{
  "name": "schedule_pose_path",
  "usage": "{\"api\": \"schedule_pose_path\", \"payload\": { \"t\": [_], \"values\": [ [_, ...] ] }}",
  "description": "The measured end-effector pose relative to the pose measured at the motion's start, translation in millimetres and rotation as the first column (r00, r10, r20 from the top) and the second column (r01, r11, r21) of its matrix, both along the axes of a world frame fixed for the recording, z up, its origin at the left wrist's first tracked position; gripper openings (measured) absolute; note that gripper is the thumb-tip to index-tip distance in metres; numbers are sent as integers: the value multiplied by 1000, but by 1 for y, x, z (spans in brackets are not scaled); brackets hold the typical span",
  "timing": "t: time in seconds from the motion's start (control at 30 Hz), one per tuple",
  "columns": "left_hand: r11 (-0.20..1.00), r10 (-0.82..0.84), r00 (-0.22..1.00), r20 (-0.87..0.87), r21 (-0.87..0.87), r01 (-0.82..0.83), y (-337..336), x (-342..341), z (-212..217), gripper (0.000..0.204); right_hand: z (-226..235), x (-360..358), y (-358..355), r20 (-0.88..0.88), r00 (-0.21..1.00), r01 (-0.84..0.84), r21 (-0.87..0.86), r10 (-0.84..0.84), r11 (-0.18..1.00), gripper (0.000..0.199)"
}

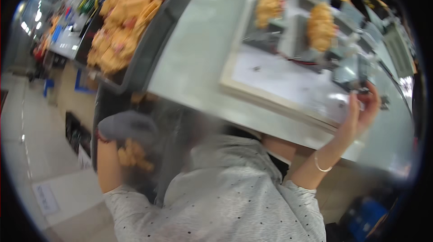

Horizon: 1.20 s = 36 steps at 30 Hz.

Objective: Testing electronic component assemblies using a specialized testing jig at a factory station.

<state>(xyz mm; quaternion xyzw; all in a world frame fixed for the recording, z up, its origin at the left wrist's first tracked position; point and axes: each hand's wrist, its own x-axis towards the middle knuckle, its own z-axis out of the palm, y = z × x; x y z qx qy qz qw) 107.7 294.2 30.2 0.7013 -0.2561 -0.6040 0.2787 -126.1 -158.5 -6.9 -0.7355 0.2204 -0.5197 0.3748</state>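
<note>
Two tan pieces [321, 27]: knobbly, rounded lumps with a plastic look, each set on one of the squared grey metal fixtures [266, 40], over the far half of the white board.
White board [270, 68]: flat, smooth and thick-edged, lying on the pale, glossy tabletop [194, 57].
Metal block [349, 73]: boxy and shiny, at the white board's right end.
Right hand [364, 106]: bare, its fingers curled at the metal block's near edge; I cannot tell whether they are clamped on it.
Left hand [128, 125]: blurred, probably in a grey glove, left of the white board beside loose lumps [135, 155]; whether its fingers are apart or together I cannot tell.
Heaped parts [131, 21]: tan, angular, jumbled in a dark bin [158, 34] left of the white board.
</note>
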Motion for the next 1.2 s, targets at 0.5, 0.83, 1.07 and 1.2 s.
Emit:
{"api": "schedule_pose_path", "payload": {
  "t": [0.5,0.83,1.07,1.2],
  "values": [
    [392,885,314,344,-186,-901,206,34,-294,27,-12,-28,-24,-127,991,-54,-40,48,998,59],
    [536,825,375,423,-375,-756,200,69,-311,33,-21,-51,-51,146,926,-372,190,349,909,70],
    [-8,858,236,-456,-471,-882,180,-6,-195,19,-11,-29,-29,449,830,-523,424,330,739,81],
    [372,685,683,-254,-685,-627,54,-44,-66,15,-33,-53,-67,444,779,-612,383,442,692,71]
  ]
}}
